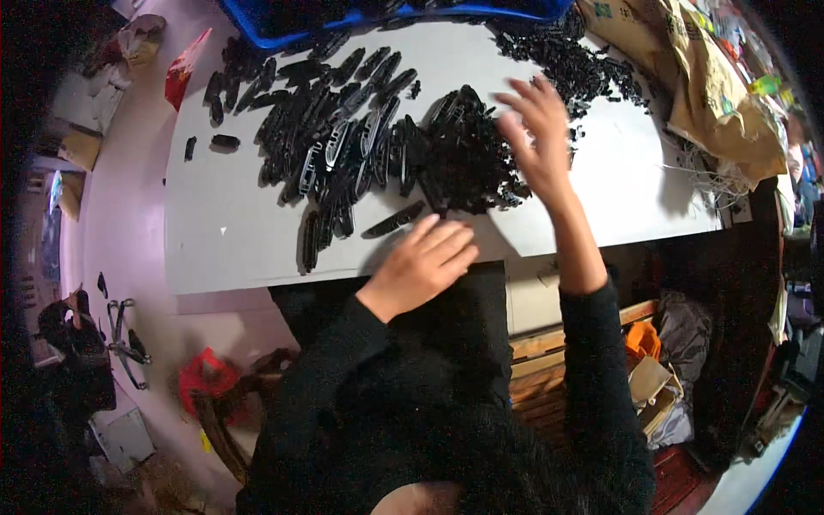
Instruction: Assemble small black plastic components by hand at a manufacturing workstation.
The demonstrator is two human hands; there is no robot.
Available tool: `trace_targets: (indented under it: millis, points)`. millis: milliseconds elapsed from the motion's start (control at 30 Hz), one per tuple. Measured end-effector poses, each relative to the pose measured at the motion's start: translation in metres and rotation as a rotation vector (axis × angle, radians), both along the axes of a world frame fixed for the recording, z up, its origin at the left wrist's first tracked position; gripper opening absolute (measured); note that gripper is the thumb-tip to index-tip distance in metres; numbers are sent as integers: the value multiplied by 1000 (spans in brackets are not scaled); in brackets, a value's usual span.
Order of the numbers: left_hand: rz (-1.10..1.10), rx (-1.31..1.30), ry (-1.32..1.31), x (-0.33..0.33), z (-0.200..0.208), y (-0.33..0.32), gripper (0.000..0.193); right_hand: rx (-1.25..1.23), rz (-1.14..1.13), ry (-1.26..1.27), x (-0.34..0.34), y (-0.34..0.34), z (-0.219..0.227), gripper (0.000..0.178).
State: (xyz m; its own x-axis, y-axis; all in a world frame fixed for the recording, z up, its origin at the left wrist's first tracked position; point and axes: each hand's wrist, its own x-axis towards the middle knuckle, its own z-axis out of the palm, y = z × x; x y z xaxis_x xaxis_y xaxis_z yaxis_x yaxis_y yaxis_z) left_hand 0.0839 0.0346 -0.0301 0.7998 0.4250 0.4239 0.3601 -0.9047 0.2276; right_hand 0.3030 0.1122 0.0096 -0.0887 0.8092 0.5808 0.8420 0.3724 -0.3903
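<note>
My left hand (422, 262) is at the table's front edge, its slightly bent fingers apart and nothing visible in them. Its palm side is hidden. Just beyond its fingertips lies a long black plastic piece (395, 221), near a mound of small black parts (476, 163). Over the right side of this mound, my right hand (539, 137) is raised with fingers spread, blurred by motion and holding nothing I can see. Left of the mound lies a large heap of long, narrow black plastic pieces (330, 142), some with shiny cut-out shapes.
A blue tray (266, 39) stands at the far edge of the white table (223, 249). More small black parts (592, 73) spread at the back right, beside brown paper sacks (708, 94) and tangled pale strings (712, 180). Below are a wooden slatted bench (541, 369) and a red bag (209, 378).
</note>
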Motion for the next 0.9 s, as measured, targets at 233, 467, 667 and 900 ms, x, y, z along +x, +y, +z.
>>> trace_targets:
  millis: [233, 467, 667, 900]
  points:
    - [611, -105, -31, -34, 10, 3, 29, -454, -10, 401, -11, -105, -26, 10]
    - [598, -181, -159, -36, 11, 5, 27, -366, 8, 15, -42, -96, -45, 17]
    - [447, -1188, -792, -40, 21, -19, 18, -425, 133, 16, -43, -99, -41, 16]
    - [454, -1366, -807, -47, 29, -40, 27, -983, 231, 1298, -62, -125, -26, 8]
